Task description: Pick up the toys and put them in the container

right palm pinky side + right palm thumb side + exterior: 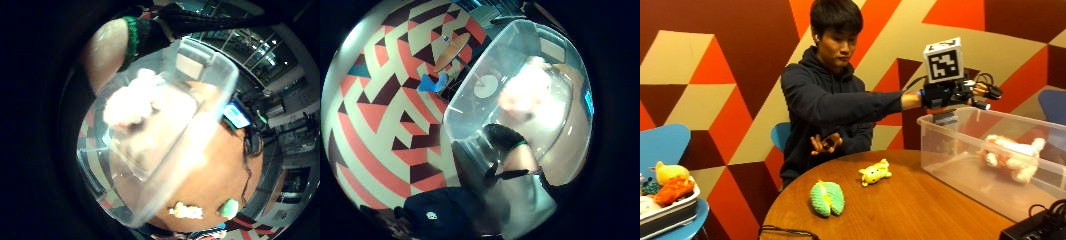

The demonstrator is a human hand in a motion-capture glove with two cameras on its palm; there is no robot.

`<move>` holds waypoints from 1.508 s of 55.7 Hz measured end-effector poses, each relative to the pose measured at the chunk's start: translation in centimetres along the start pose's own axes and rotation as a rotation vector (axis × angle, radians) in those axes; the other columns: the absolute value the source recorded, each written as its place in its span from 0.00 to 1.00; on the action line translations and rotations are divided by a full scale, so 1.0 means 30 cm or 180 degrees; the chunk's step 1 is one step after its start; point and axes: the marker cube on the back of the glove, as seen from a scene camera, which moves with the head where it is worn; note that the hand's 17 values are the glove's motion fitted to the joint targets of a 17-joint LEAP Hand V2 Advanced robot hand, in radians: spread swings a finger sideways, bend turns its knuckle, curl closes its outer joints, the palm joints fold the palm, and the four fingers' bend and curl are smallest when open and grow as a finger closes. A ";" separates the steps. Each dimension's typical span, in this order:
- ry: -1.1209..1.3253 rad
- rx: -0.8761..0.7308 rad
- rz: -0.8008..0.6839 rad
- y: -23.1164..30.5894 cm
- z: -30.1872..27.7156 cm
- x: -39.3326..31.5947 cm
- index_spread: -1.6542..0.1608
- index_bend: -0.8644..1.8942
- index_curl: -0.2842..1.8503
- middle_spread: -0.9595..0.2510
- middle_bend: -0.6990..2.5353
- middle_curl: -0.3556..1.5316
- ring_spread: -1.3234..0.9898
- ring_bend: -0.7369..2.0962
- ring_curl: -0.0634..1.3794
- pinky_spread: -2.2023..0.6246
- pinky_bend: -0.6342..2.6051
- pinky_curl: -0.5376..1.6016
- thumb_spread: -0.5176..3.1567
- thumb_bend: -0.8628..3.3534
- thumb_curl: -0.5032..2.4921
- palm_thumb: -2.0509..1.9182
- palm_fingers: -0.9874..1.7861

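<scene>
I see a clear plastic container (953,155) holding a pink-and-white plush toy (1013,155). On the brown wooden table (906,210) lie a yellow toy (874,173) and a green toy (826,198). My black-gloved right hand (953,94) shows against a wall (720,75) of red, maroon and cream triangles.

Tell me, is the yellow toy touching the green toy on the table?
Apart. The outside view shows bare table between the yellow toy and the green toy.

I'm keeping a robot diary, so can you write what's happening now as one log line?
right hand: above container, open | pink-white plush toy: inside container | yellow toy, green toy: on table, not yet picked up
</scene>
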 end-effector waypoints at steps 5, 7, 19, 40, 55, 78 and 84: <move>-0.0080 -0.0108 0.0033 0.149 -0.126 0.137 0.76 0.42 0.41 0.77 0.33 0.43 0.55 0.36 0.22 0.79 0.45 0.44 0.45 0.20 0.33 0.57 0.31; 0.0037 -0.0203 0.0000 0.236 -0.157 0.193 0.76 0.41 0.40 0.77 0.32 0.43 0.56 0.36 0.22 0.79 0.45 0.44 0.46 0.20 0.32 0.57 0.33; 0.0725 -0.0625 0.0875 0.729 -0.222 0.602 0.76 0.38 0.38 0.78 0.31 0.42 0.56 0.36 0.23 0.80 0.43 0.42 0.49 0.20 0.30 0.56 0.36; 0.1106 -0.1202 0.2254 1.136 0.097 0.906 0.75 0.35 0.32 0.79 0.25 0.38 0.58 0.46 0.28 0.79 0.55 0.46 0.48 0.19 0.28 0.52 0.39; 0.0899 -0.0319 0.1853 1.059 0.177 0.870 0.76 0.34 0.23 0.76 0.31 0.38 0.48 0.73 0.41 0.67 0.63 0.47 0.54 0.26 0.30 0.62 0.65; 0.0252 0.0453 0.0477 0.517 -0.190 0.278 0.77 0.46 0.31 0.68 0.40 0.50 0.43 0.72 0.44 0.64 0.61 0.50 0.40 0.28 0.42 0.70 0.70; 0.0336 0.0671 -0.0238 0.330 -0.273 0.162 0.77 0.47 0.33 0.67 0.41 0.53 0.42 0.72 0.46 0.64 0.61 0.51 0.38 0.28 0.45 0.70 0.69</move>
